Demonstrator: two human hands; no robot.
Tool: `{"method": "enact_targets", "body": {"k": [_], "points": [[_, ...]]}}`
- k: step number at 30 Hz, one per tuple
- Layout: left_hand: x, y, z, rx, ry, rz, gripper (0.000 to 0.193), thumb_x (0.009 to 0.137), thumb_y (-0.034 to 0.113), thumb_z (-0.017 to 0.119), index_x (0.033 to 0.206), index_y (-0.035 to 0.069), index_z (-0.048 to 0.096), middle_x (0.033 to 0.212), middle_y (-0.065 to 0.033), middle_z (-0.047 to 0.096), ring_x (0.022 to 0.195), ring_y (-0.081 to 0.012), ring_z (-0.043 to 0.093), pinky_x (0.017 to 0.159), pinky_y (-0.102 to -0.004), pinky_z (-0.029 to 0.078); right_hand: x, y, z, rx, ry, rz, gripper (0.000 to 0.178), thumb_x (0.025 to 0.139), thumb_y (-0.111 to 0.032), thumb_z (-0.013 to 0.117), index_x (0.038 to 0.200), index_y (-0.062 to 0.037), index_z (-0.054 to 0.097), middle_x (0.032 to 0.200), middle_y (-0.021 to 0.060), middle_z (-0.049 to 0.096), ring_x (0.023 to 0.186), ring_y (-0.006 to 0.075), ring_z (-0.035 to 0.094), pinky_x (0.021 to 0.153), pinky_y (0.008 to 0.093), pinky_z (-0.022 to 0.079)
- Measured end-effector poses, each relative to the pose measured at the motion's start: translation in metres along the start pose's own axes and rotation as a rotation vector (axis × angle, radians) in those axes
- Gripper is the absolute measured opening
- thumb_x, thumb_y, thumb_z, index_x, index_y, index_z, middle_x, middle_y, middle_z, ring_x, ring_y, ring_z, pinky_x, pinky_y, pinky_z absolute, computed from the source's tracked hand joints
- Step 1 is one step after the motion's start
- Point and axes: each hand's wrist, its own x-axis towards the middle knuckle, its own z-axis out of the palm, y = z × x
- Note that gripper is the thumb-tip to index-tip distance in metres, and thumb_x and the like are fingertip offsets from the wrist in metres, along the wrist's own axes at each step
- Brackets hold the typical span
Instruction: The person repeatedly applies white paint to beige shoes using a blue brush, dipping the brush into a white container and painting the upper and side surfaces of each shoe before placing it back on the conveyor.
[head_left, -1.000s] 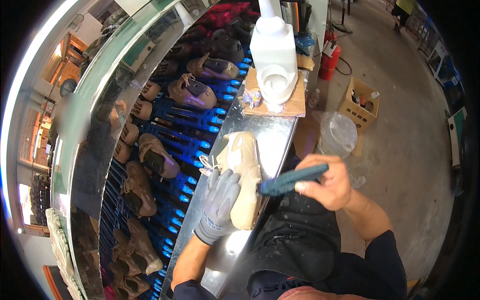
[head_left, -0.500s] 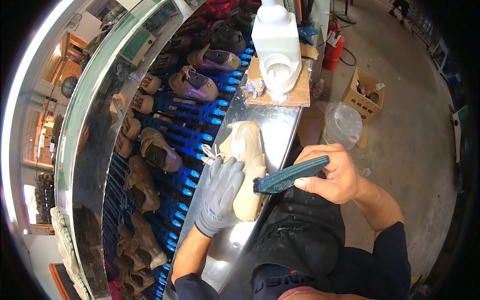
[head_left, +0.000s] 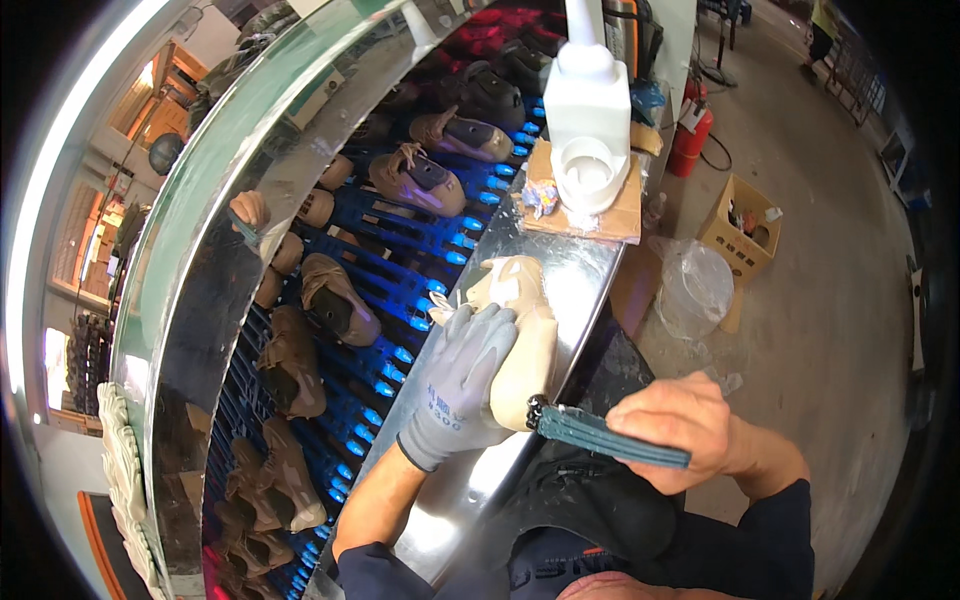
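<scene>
Watching from my end, I have the beige shoe [head_left: 523,365] near the centre of the frame, lying on a shiny metal ledge [head_left: 575,310]. The gloved left hand [head_left: 455,375] lies along the shoe's left side, its fingers close together and reaching onto it; the thumb is hidden, so I cannot tell whether it grips or only braces. The bare right hand [head_left: 685,425], right of centre and lower, is closed around the green handle of a brush [head_left: 610,437], whose dark bristles [head_left: 537,412] meet the shoe's lower end; how firmly they press, I can't tell. My first worry would be a skid: the ledge looks slick, and a hard sideways push from the brush could turn the shoe if the glove is merely resting there. The ledge's right edge runs close by, so a strong pull that way might tip the shoe off. The pale laces [head_left: 438,308] hang toward the blue-tipped bars [head_left: 400,356] on the left and could snag there if the shoe shifted that way. An upward slip seems less likely to matter, though the white bottle [head_left: 590,115] on its cardboard [head_left: 625,215], at upper centre, could be bumped. Finally, if the bristles carry anything dark, heavy pressure might leave a mark on such light material.
</scene>
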Motion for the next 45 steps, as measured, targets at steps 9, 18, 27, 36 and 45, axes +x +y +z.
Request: {"method": "enact_targets", "body": {"k": [9,18,27,36,45], "points": [[0.039,0.008,-0.012,-0.008,0.096,0.028,0.077,0.068,0.025,0.092,0.131,-0.004,0.059,0.121,-0.0245,0.067,0.114,-0.0436,0.066,0.104,-0.0504,0.049,0.021,0.019,-0.028,0.022,0.151,0.072,0.021,0.084,0.002,0.079,0.103,0.0017,0.073,0.091,0.0141,0.076,0.07,0.0234,0.075,0.058,0.03,0.056],[0.063,0.008,-0.012,-0.049,0.005,0.035,0.074,0.067,0.025,0.091,0.129,-0.002,0.062,0.117,-0.0212,0.069,0.112,-0.0414,0.067,0.103,-0.0492,0.05,0.032,0.004,-0.042,-0.157,0.024,-0.049,0.029,0.077,-0.001,0.083,0.104,0.0017,0.073,0.091,0.0129,0.075,0.069,0.0229,0.074,0.054,0.0288,0.053],[0.08,0.007,-0.016,-0.047,-0.044,0.021,0.078,0.065,0.027,0.092,0.132,0.001,0.063,0.124,-0.0208,0.071,0.117,-0.0407,0.068,0.105,-0.0489,0.051,0.065,0.0,-0.078,-0.273,-0.24,-0.177,0.033,0.072,-0.002,0.08,0.104,0.0013,0.073,0.094,0.0134,0.073,0.072,0.0257,0.073,0.054,0.0309,0.052],[0.11,-0.001,-0.022,-0.069,-0.238,-0.01,0.069,0.067,0.032,0.089,0.127,0.009,0.065,0.118,-0.0161,0.071,0.109,-0.0363,0.07,0.097,-0.046,0.054,0.086,-0.002,-0.097,-0.434,-0.375,-0.286,0.024,0.079,-0.007,0.075,0.102,-0.0005,0.074,0.1,0.0102,0.074,0.084,0.0239,0.076,0.064,0.0317,0.06],[0.121,-0.01,-0.023,-0.085,-0.289,-0.011,0.073,0.065,0.03,0.089,0.13,0.007,0.065,0.117,-0.0172,0.072,0.107,-0.0376,0.071,0.094,-0.0453,0.057,0.099,0.002,-0.104,-0.507,-0.405,-0.346,0.022,0.079,-0.009,0.075,0.101,-0.0054,0.075,0.104,0.006,0.074,0.093,0.0223,0.075,0.065,0.0297,0.06]]}}
